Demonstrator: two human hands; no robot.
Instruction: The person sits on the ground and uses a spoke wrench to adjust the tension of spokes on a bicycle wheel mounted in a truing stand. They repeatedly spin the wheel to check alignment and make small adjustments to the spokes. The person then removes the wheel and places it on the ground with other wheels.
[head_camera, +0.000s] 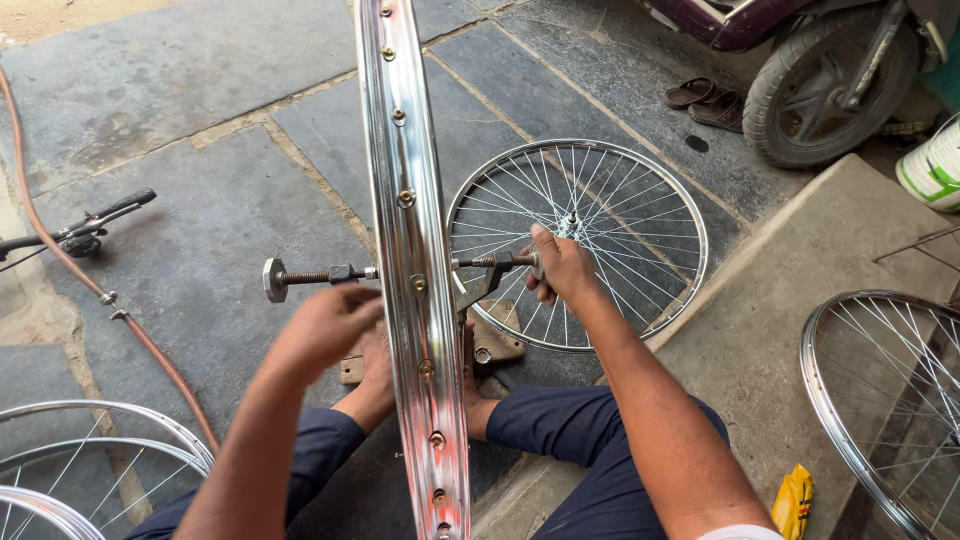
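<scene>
Now | left hand (322, 328) curled beside rim (412, 250) | right hand (560, 268) gripping axle end (500, 262)

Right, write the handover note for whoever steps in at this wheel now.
Left hand: blurred beside the chrome rim, near the threaded axle end; grip unclear.
Right hand: closed on the axle's other end.
The rim stands upright in a stand between the feet. A finished spoked wheel lies flat behind it, more wheels at both sides.
Done: rim mounted. Left: cannot tell from here.
</scene>
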